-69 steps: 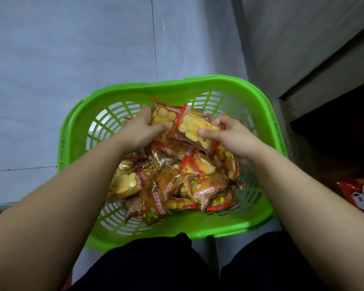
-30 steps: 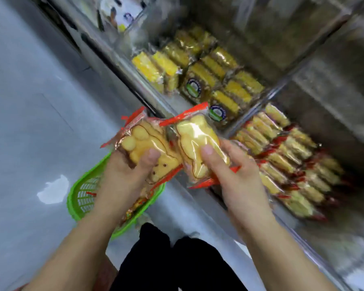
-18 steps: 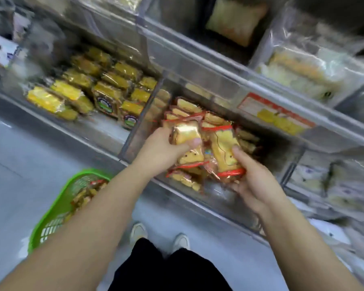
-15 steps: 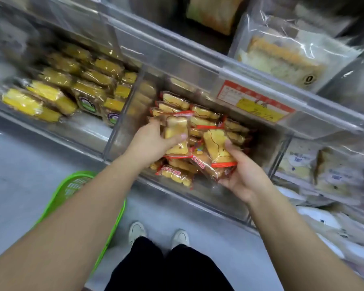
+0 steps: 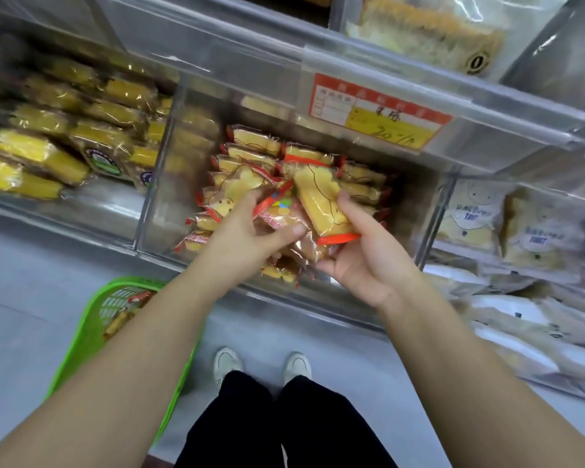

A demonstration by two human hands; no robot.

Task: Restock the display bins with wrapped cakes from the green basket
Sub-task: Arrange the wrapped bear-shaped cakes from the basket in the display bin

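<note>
Your left hand [image 5: 247, 238] is curled round a clear-wrapped yellow cake with red seams [image 5: 232, 197], thumb pressing a second packet with a coloured print [image 5: 277, 214]. Your right hand [image 5: 368, 261] pinches an upright bear-shaped yellow cake in clear wrap with red end seals [image 5: 321, 201], thumb on the right side of it, fingers underneath. Both hands sit over the front of the middle clear plastic display bin [image 5: 156, 197], which holds rows of the same red-trimmed wrapped cakes [image 5: 254, 143]. The two held cakes are touching the pile. A red and yellow price label [image 5: 375, 116] sits on the shelf edge above the bin. The bin to the left has yellow sponge cakes in clear wrap [image 5: 31, 153]. The green plastic lattice basket [image 5: 92, 332] stands on the grey floor at lower left, behind your left forearm, with a few wrapped cakes showing inside. White shoes [image 5: 228, 363] below.
</note>
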